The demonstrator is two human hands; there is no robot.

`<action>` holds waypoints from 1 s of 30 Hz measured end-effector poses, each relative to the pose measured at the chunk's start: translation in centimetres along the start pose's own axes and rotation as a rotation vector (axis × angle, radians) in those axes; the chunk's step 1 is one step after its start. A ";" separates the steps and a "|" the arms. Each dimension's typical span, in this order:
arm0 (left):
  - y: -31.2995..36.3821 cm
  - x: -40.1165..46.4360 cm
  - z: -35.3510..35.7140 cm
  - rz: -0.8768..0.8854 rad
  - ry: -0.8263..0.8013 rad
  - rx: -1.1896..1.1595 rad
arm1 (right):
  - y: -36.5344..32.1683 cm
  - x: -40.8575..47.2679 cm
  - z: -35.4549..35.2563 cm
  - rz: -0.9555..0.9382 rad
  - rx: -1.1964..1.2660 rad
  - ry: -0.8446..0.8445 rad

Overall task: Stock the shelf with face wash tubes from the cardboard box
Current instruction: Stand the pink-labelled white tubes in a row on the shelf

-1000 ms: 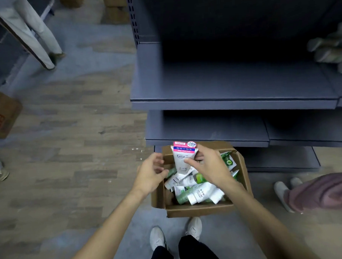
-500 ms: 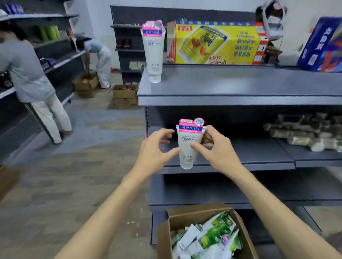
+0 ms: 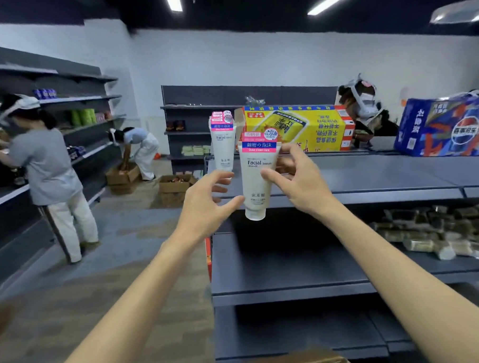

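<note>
In the head view we see both our hands raised in front of the grey shelf unit (image 3: 370, 175), with one face wash tube (image 3: 257, 177) held upright between them, its pink crimped end up and its cap down. The left hand (image 3: 206, 204) pinches the lower part of the tube: the thumb touches its left side near the cap, and the other fingers curl toward it higher up. The right hand (image 3: 301, 184) holds the tube from the right, its index finger pressed on the front under the word "Facial" and the remaining fingers curled behind. So each grip is closed on this tube, which hangs in the air before the front edge of the top shelf and does not rest on it. Just beyond the left grip, a small row of standing tubes (image 3: 222, 143) of the same kind is on the top shelf, cap down. Behind the right grip, farther back on that shelf, lies a yellow carton (image 3: 296, 129), and far to the right of it a blue carton (image 3: 444, 128). Below both grips, at the bottom edge, a corner of the cardboard box (image 3: 295, 362) is visible. Left of the left grip, well apart, two people work at other shelves.
</note>
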State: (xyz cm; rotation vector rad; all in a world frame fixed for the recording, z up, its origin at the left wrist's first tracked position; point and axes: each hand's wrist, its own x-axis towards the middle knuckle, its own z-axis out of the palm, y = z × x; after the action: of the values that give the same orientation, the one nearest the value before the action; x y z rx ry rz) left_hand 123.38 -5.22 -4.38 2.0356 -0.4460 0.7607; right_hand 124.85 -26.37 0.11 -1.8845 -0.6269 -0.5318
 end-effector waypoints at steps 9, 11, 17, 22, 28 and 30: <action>-1.3 4.5 -1.5 -0.080 0.109 0.097 | 2.1 7.3 2.2 -0.029 0.049 -0.018; -1.8 5.1 -1.5 -0.106 0.120 0.125 | 3.3 8.4 3.2 -0.013 0.059 -0.031; -3.6 6.4 -0.8 -0.154 0.130 0.168 | 5.6 10.5 5.3 0.023 0.106 -0.025; -5.0 8.2 -0.3 -0.162 0.113 0.162 | 5.7 11.5 6.1 0.028 0.081 -0.046; -6.3 10.0 -0.9 -0.141 0.093 0.159 | 5.8 11.5 6.6 0.088 0.093 -0.051; -6.7 10.5 -1.2 -0.131 0.070 0.177 | 6.0 10.9 6.7 0.111 0.051 -0.041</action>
State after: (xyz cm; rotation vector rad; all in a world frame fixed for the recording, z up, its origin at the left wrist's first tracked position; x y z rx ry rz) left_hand 134.56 -0.83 -1.07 2.1703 -0.2094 0.8124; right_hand 137.51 -20.14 0.16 -1.8743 -0.5535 -0.4026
